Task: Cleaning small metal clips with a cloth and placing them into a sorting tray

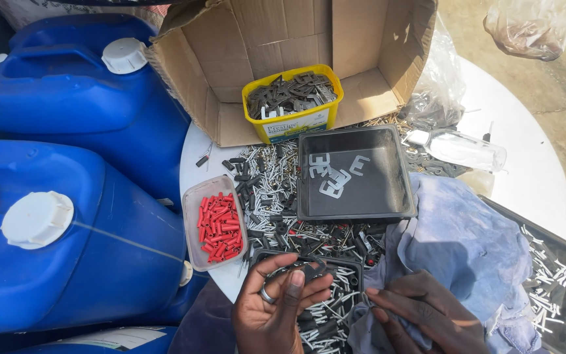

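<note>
I see my left hand [276, 308] pinching a small dark metal clip [309, 269]; my right hand [427, 311], fingers loosely curled and holding nothing, should fetch a mating piece.

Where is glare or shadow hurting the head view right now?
Head view: harsh sun washes out the round white table at right; the shallow black plastic tray shows sheen; the left hand and right hand sit in shade, still sharp.
</note>
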